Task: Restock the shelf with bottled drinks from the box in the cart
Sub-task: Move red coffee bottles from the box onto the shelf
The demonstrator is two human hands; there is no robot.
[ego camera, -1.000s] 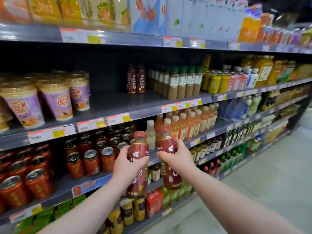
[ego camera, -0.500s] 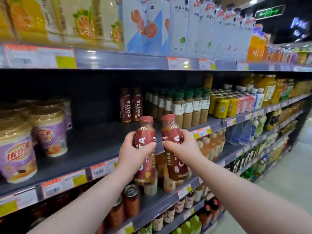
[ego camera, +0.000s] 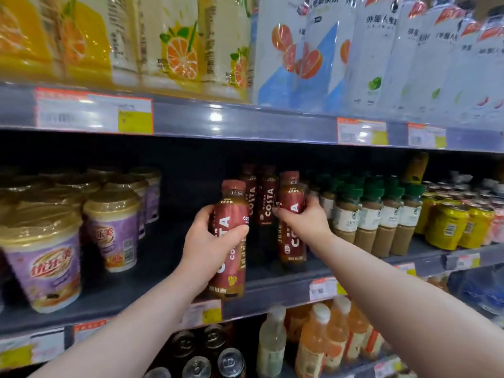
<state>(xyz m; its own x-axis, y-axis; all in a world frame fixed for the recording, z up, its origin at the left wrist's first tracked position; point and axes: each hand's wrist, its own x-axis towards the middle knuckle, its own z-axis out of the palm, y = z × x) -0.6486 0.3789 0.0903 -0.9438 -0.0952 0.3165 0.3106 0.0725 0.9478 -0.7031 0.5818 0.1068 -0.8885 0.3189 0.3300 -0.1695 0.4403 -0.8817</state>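
Observation:
I hold two dark red Costa coffee bottles at the middle shelf (ego camera: 152, 271). My left hand (ego camera: 207, 244) grips one bottle (ego camera: 231, 214) upright just in front of the shelf's front edge. My right hand (ego camera: 305, 222) grips the other bottle (ego camera: 291, 241) farther in, its base at or just above the shelf board. Two more Costa bottles (ego camera: 266, 197) stand at the back of the shelf between them. The cart and the box are out of view.
Purple milk-tea cups (ego camera: 46, 266) stand left on the same shelf, green-capped coffee bottles (ego camera: 365, 216) and yellow cans (ego camera: 441, 225) right. A dark gap lies between the cups and the Costa bottles. Juice and water bottles fill the shelf above; cans and orange drinks sit below.
Both hands have risen and reached toward the middle shelf with their bottles. The right bottle has gone in over the shelf board; the left one is at the front edge.

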